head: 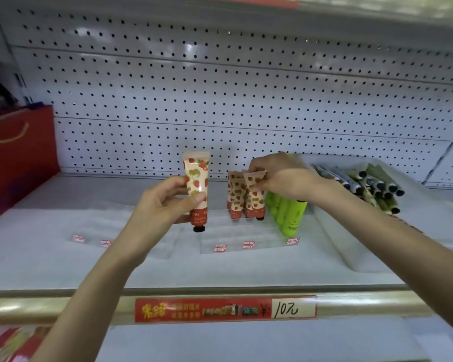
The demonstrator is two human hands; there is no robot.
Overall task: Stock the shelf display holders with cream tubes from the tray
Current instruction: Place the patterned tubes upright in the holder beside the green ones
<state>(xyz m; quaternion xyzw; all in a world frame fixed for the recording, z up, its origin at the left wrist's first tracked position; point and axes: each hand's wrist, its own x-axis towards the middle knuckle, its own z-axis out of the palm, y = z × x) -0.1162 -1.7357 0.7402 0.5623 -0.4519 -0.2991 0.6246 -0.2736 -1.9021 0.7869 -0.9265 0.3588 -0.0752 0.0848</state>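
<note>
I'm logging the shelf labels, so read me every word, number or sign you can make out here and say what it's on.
"10元": handwritten on the white end of the red price strip.
"¥": printed just left of that.
"NG": on the strawberry tube in the left hand; the rest is blurred.
Yellow characters on the strip, small red tags and tray tubes: too blurred to read.

A shop: pegboard-backed shelf (220,267) with price strip (225,309).
</note>
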